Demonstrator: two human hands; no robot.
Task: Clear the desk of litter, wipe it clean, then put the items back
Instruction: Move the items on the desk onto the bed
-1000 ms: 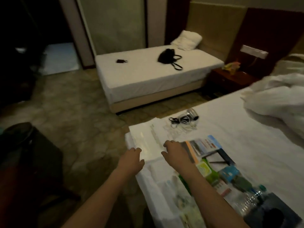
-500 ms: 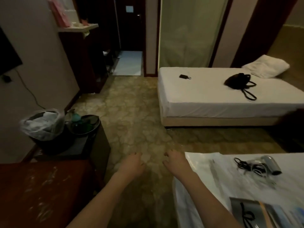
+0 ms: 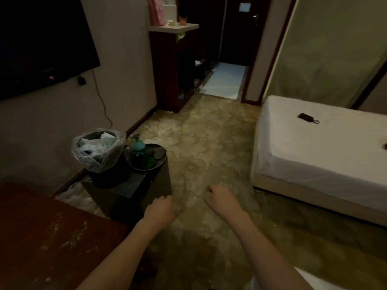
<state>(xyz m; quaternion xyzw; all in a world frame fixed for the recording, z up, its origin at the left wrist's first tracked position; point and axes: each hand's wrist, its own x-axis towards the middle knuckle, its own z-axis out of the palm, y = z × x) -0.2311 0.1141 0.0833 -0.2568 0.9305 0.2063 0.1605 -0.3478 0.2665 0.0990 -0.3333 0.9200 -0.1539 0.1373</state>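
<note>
The reddish-brown desk (image 3: 48,237) fills the lower left, its top bare but smeared with pale streaks and specks. Both my hands hang in the air over the floor, holding nothing. My left hand (image 3: 160,210) hovers just right of the desk's corner, in front of a black cabinet, fingers loosely curled. My right hand (image 3: 223,200) is a little further right, fingers also loosely curled. A bin (image 3: 98,152) lined with clear plastic and filled with crumpled white litter stands on the black cabinet (image 3: 129,191) beyond the desk.
A dark round tray (image 3: 156,155) with a green spray bottle (image 3: 139,151) sits beside the bin. A TV (image 3: 41,45) hangs on the left wall. A white bed (image 3: 322,147) with a small black key case (image 3: 305,117) stands right. Patterned floor leads to a dark doorway.
My view has swung left, away from the bed where the desk items lie, to the desk and bin. Both hands left the bed's edge and now hang empty over the floor.
</note>
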